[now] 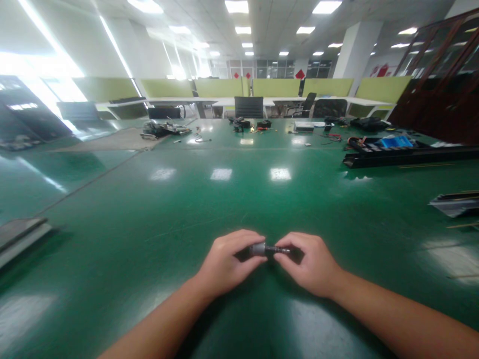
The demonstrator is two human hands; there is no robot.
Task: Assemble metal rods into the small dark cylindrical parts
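Observation:
A small grey cylindrical part [258,249] with a thin dark shaft [272,249] lies sideways between my hands, low over the green tabletop. My left hand [232,262] pinches the grey body between thumb and fingers. On the other side, my right hand [309,262] is closed on the shaft, whose light metallic tip [286,251] shows between the thumb and index finger. Fingers cover some of the part, and its exact kind is too small to make out.
The glossy green table [187,199] stretches far ahead. A grey slab [22,239] lies at left. Black rails [404,155] with a blue piece [396,141] and a silvery part [454,203] are at right. Tools and electronic parts [243,123] sit along the far edge.

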